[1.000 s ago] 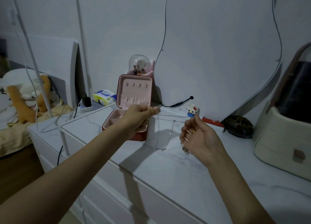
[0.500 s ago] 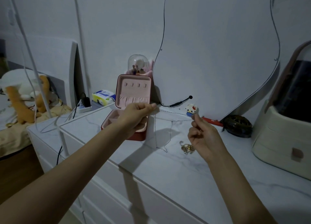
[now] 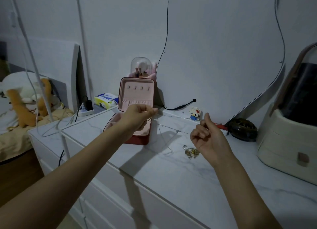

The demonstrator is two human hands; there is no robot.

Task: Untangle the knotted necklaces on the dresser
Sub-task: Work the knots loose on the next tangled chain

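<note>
Dresser top (image 3: 171,177): smooth, marble-patterned, faintly glossy; chain (image 3: 169,128): thin silvery metal; tangle (image 3: 191,152): gold-toned metal; box (image 3: 137,93): lined in matt pink cloth; dome (image 3: 140,63): clear, glossy.

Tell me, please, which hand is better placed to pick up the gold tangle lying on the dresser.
Right. The right hand hovers just beside the gold tangle, whereas the left hand is farther off, pinching the silver chain.

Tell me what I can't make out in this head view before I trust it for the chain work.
- Silver chain: too thin and dim to trace; any remaining knot unclear.
- Right hand: curled fingers hide where it pinches the chain.
- Gold jewellery pile: small; the hand partly covers it.
- Jewellery box: the left hand hides its tray.
- Cream case: cut by the right edge.
</note>
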